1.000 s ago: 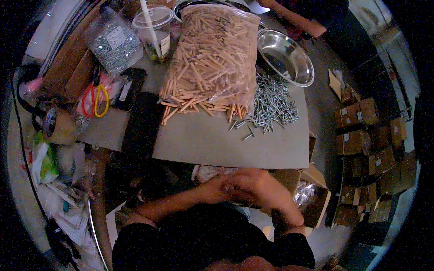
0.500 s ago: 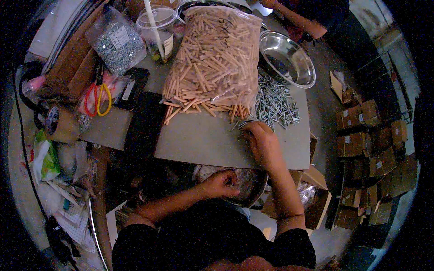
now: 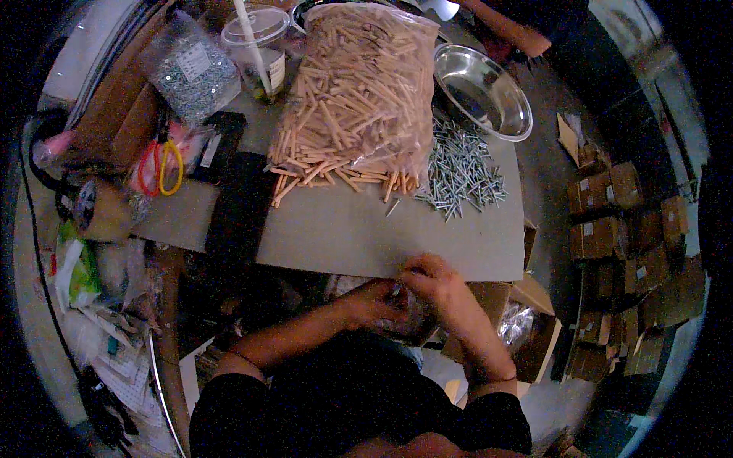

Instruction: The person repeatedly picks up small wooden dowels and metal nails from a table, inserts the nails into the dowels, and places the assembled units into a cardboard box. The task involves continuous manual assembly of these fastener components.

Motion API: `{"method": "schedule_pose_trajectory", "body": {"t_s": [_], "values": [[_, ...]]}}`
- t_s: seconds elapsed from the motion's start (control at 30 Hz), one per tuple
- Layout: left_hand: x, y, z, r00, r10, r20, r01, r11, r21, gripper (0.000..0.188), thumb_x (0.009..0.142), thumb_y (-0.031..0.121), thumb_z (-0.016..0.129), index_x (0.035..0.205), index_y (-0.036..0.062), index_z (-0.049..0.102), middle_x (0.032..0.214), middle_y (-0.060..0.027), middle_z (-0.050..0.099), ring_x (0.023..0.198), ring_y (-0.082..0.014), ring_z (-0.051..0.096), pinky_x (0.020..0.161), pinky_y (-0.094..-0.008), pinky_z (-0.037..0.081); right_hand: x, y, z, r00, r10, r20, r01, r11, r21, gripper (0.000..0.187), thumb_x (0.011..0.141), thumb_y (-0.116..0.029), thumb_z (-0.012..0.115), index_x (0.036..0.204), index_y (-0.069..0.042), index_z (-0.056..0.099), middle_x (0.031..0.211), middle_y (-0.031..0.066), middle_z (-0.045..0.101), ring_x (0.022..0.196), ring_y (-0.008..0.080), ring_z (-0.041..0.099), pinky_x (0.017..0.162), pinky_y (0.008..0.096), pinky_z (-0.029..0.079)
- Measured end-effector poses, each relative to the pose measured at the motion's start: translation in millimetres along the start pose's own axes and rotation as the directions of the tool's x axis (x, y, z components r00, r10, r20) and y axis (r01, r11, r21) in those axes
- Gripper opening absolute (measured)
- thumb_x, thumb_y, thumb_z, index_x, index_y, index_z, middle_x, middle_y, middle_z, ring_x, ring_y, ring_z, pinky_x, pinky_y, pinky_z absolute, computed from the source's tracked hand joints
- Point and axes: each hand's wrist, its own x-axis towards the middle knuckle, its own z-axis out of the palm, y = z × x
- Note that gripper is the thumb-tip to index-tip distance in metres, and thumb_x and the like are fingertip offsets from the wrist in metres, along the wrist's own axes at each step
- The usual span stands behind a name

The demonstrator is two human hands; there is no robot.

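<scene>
- Evidently, the left hand (image 3: pixel 372 303) has its fingers curled, with a small shiny piece (image 3: pixel 395 290) glinting among them, too small to identify.
- The right hand (image 3: pixel 429 278) is just beside it, fingers bent close together; whether they hold anything, I cannot tell.
- Beyond the right hand lie heaped silver screws (image 3: pixel 464 172); left of these, a bag of wooden dowels (image 3: pixel 366 91).
- Good handling here probably means a steady left hand, a light right fingertip pinch, and both hands close together.
</scene>
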Motion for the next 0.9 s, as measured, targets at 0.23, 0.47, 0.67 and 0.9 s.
{"method": "schedule_pose_trajectory", "body": {"t_s": [0.23, 0.47, 0.67, 0.9], "values": [[-6.6, 10.9, 6.9, 0.996, 0.058, 0.071, -0.077, 0.954, 0.29, 0.042, 0.069, 0.016, 0.077, 0.104, 0.0045, 0.056, 0.092, -0.0014, 0.059, 0.09, -0.0136, 0.055, 0.079, -0.0317, 0.047, -24.9, -14.8, -0.9, 0.981, 0.154, 0.119, -0.182, 0.941, 0.284, 0.025, 0.069, -0.006, 0.066, 0.094, -0.009, 0.066, 0.103, 0.0118, 0.058, 0.098, 0.0321, 0.055, 0.083, 0.038, 0.048], [-17.8, 34.1, 22.6, 0.978, 0.171, 0.116, -0.204, 0.699, 0.686, 0.047, 0.067, 0.025, 0.08, 0.101, 0.0025, 0.056, 0.093, -0.0081, 0.06, 0.088, -0.0188, 0.057, 0.08, -0.0339, 0.046, -47.7, -3.6, 11.3, 0.999, 0.048, 0.005, -0.048, 0.97, 0.24, 0.024, 0.065, -0.007, 0.071, 0.088, -0.01, 0.067, 0.106, 0.0089, 0.054, 0.097, 0.0309, 0.052, 0.082, 0.0396, 0.044], [-23.3, 43.2, 35.2, 0.929, 0.35, 0.124, -0.331, 0.63, 0.703, 0.062, 0.067, 0.032, 0.079, 0.114, 0.0022, 0.051, 0.107, -0.0138, 0.057, 0.1, -0.0265, 0.055, 0.088, -0.0364, 0.044, -50.9, -11.9, -3.8, 0.996, -0.016, -0.088, 0.034, 0.978, 0.206, 0.029, 0.063, -0.012, 0.071, 0.091, -0.01, 0.066, 0.106, 0.0101, 0.054, 0.1, 0.0319, 0.05, 0.086, 0.0399, 0.042], [-27.5, 43.0, 41.6, 0.871, 0.489, 0.055, -0.313, 0.464, 0.829, 0.056, 0.071, 0.031, 0.076, 0.114, 0.0034, 0.053, 0.114, -0.0147, 0.056, 0.108, -0.0299, 0.053, 0.092, -0.0389, 0.042, -70.6, -3.0, 2.4, 0.958, 0.124, -0.257, -0.094, 0.988, 0.125, 0.029, 0.058, -0.004, 0.075, 0.084, -0.012, 0.067, 0.103, 0.0082, 0.056, 0.09, 0.0291, 0.054, 0.071, 0.0372, 0.049]]}}
